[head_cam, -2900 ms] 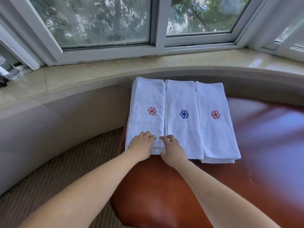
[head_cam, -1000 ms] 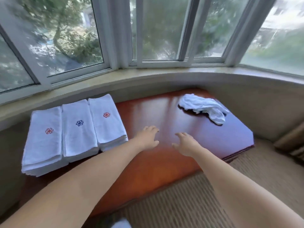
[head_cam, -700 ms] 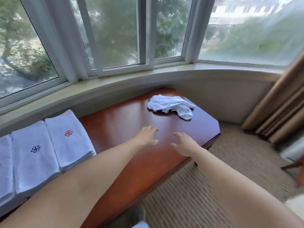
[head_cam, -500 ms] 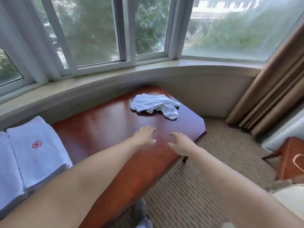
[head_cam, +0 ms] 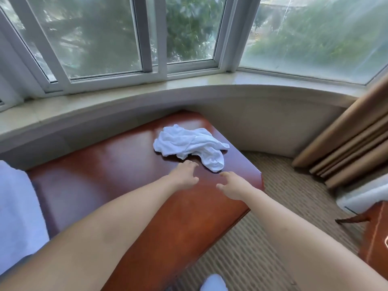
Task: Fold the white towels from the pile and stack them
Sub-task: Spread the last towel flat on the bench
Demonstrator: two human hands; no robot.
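Note:
A crumpled white towel [head_cam: 190, 144] lies loose near the far right end of the reddish-brown wooden bench [head_cam: 117, 177]. My left hand [head_cam: 184, 173] hovers just short of the towel's near edge, fingers spread and holding nothing. My right hand [head_cam: 233, 184] reaches beside it, slightly nearer to me, also spread and without anything in it. At the left edge of the view, a corner of the folded white towel stack [head_cam: 15, 208] sits on the bench, partly cut off by the frame.
A curved stone windowsill [head_cam: 126, 106] and windows run behind the bench. Tan curtains [head_cam: 346, 143] hang at the right. Beige carpet [head_cam: 273, 217] lies beyond the bench's right end, with a small brown piece of furniture [head_cam: 375, 234] at the right edge.
My view has swung right, away from the folded stacks toward the crumpled towel. Both hands left the stacks and have moved across the bench, closer to the loose towel.

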